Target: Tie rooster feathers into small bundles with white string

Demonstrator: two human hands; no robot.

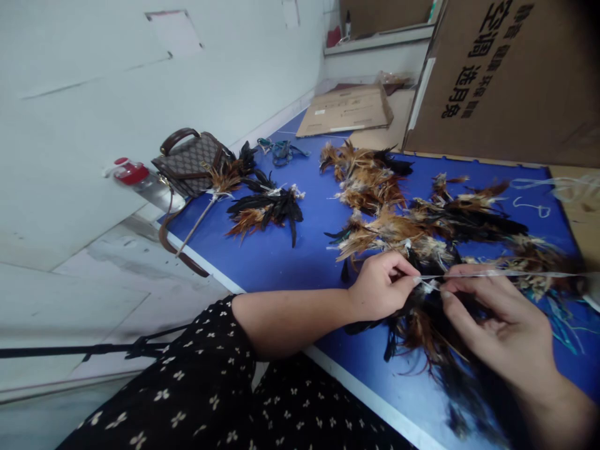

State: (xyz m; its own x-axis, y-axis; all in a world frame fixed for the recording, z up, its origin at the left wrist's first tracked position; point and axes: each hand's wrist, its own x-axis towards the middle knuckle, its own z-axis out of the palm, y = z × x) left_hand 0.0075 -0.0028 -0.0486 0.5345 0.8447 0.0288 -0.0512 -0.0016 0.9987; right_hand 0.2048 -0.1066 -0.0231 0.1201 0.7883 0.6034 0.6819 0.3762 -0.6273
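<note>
Between my two hands runs a thin white string (534, 273), which trails off past the right edge. My left hand (382, 287) is closed, pinching the string between thumb and finger. Close beside it, my right hand (504, 315) is also closed in a pinch on the string. A white knot of string (429, 286) shows between my fingertips, over a bunch of black and brown feathers (417, 331) that hangs below my hands. My right hand hides part of this bunch. Brown feather bunches (370, 178) and darker ones (478, 219) lie just beyond.
On the blue table (290, 269), more black feathers (269, 203) lie at the left, near a patterned handbag (187, 162) and a bottle with a red cap (147, 184). Flat cardboard (349, 109) lies at the back. A large cardboard box (510, 87) stands at the right.
</note>
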